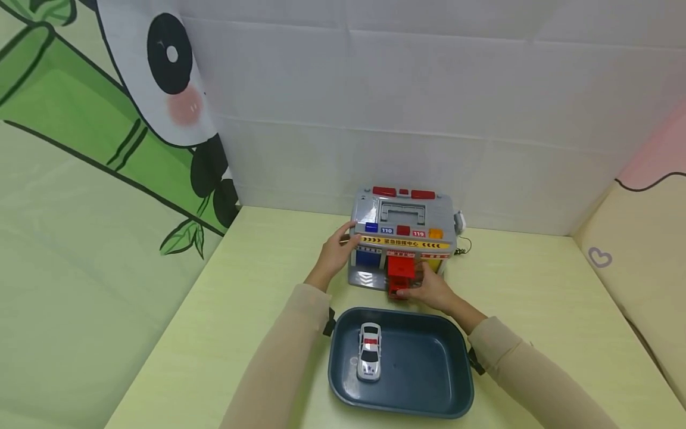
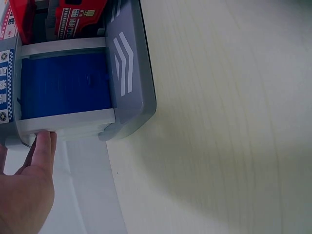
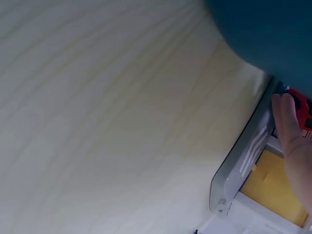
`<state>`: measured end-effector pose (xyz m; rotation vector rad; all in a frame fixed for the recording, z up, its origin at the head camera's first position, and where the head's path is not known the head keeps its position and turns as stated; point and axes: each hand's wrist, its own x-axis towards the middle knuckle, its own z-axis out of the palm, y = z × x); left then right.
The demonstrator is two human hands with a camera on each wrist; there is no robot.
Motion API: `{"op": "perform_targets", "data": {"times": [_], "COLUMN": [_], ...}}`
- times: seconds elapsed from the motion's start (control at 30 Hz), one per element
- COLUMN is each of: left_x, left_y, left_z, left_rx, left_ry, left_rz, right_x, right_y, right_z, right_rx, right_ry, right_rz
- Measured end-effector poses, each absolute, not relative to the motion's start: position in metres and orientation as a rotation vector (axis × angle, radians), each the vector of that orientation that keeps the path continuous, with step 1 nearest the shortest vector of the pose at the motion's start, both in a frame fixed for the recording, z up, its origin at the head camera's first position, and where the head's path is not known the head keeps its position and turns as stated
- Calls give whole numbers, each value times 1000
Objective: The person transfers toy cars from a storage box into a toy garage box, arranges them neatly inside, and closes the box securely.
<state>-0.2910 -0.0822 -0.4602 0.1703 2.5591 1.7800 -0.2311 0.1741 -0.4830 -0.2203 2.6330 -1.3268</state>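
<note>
A grey toy garage point(image 1: 412, 215) with coloured buttons along its front stands against the back wall. My left hand point(image 1: 334, 253) steadies it, straight fingers point(image 2: 45, 148) against its side beside the blue door point(image 2: 66, 85). In the middle bay, under a raised red door point(image 1: 401, 266), sits a red toy fire truck point(image 2: 78, 18), partly hidden. My right hand point(image 1: 433, 291) touches the truck's outer end, its extended fingers point(image 3: 287, 117) side by side there in the right wrist view. The yellow door point(image 3: 273, 185) is down next to that hand.
Between my forearms, a dark blue tray point(image 1: 423, 363) lies on the pale wooden table point(image 1: 278, 256). Inside it on the left is a white toy police car point(image 1: 369, 351). A small white handset point(image 1: 460, 222) with a coiled cord hangs at the garage's right side.
</note>
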Motion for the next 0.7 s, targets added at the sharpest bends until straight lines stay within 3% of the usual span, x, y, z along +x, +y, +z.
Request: {"op": "perform_targets", "data": {"times": [0.7], "left_x": [-306], "left_y": [-65], "left_z": [-460], "left_rx": [92], "left_ry": [2591], "left_rz": [1785], "right_x": [-257], "right_y": [196], "right_z": [-492], "right_rx": [-356], "right_ry": [2478], "right_rz": [-1624]}}
